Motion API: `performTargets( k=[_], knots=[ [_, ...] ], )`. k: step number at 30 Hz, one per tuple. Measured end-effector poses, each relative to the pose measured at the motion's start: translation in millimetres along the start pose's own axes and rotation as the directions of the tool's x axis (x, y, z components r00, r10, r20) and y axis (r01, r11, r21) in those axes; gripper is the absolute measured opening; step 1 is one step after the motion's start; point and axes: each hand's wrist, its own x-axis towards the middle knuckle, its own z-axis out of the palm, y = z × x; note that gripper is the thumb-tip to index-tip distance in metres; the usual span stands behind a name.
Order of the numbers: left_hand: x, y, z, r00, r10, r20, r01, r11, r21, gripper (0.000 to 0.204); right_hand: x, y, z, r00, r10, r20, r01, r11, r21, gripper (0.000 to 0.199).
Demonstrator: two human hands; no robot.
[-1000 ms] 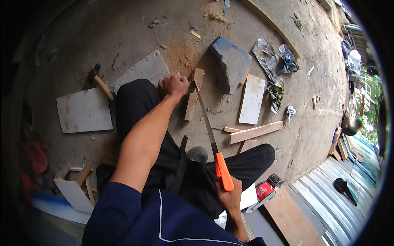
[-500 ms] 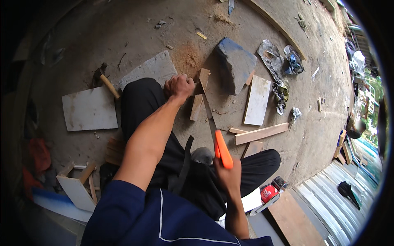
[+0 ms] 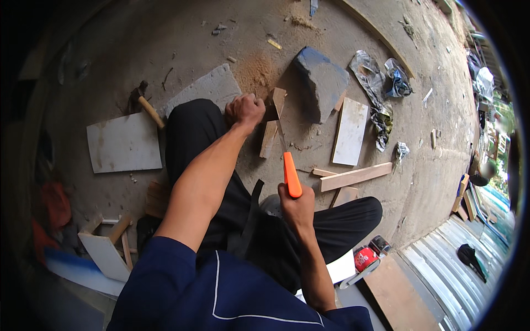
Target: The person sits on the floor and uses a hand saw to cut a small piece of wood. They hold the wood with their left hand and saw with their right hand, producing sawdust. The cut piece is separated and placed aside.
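Two bare hands work over a narrow wooden strip [image 3: 271, 128] lying on the concrete floor [image 3: 182, 38] just above the middle of the frame. The left hand [image 3: 244, 110] is clenched in a fist around the strip's upper part, pressing it down beside a patch of sawdust [image 3: 255, 70]. The right hand [image 3: 298, 207], a little below centre, is wrapped tight around the orange handle [image 3: 291, 175] of a handsaw, whose thin blade [image 3: 280, 138] runs up to meet the strip near the left hand. To the right of the strip, a grey stone block [image 3: 323, 83] lies close by, and a pale flat board [image 3: 350, 132] lies further right. A longer wooden batten [image 3: 355, 177] lies at centre right. At the left of the frame a hammer [image 3: 146, 106] with a wooden handle rests against a grey sheet panel [image 3: 124, 142]. Crumpled plastic wrapping [image 3: 381, 83] lies in the upper right, and a red can [image 3: 365, 258] stands at the lower right.
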Motion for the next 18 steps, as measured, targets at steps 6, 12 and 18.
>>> performTargets(
  k=[6,12,18],
  knots=[
    [-131,113,1,0.960,-0.188,0.206,0.215,0.969,-0.121,0.036,-89,79,-163,0.995,-0.088,0.043,0.086,0.996,0.032,0.025],
    [-222,180,-40,0.854,0.100,0.511,0.003,0.980,-0.198,0.053,-170,145,-275,0.983,-0.175,0.049,0.171,0.983,0.066,0.025],
    [-298,184,-73,0.790,0.145,0.596,-0.450,0.798,0.402,0.108,-205,165,-274,0.986,-0.167,0.026,0.163,0.982,0.097,0.025]
  ],
)
